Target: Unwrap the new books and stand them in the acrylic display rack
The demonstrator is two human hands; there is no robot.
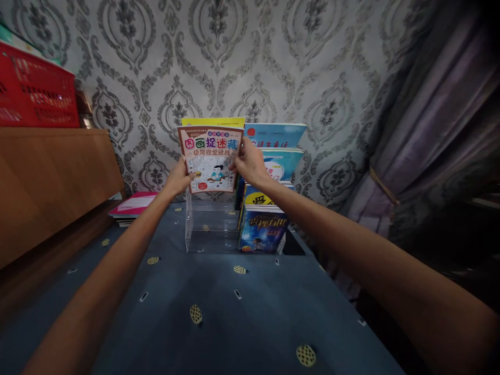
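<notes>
Nearest the camera, the right forearm (375,260) and left forearm (105,281) stretch over the cloth-covered table (167,317). The fingers of the left hand (178,178) pinch the left edge of a brown-bordered book (211,183), thumb over the cover; those of the right hand (253,162) are closed on its right edge. It is upright above the left, bare front part of a clear rack (188,229); whether it touches the rack is hidden. An even two-sided grip, with the cover square, should keep the pages from fanning or catching the rack's edges.

Its cover reads 图画捉迷藏, with 极限视觉挑战 beneath. A yellow book (213,122) shows behind it. Rightward, a light-blue book (275,131) shows 徒生童话, its first character partly covered; the dark-blue book (261,232) in front has stylised lettering I cannot read surely.
</notes>
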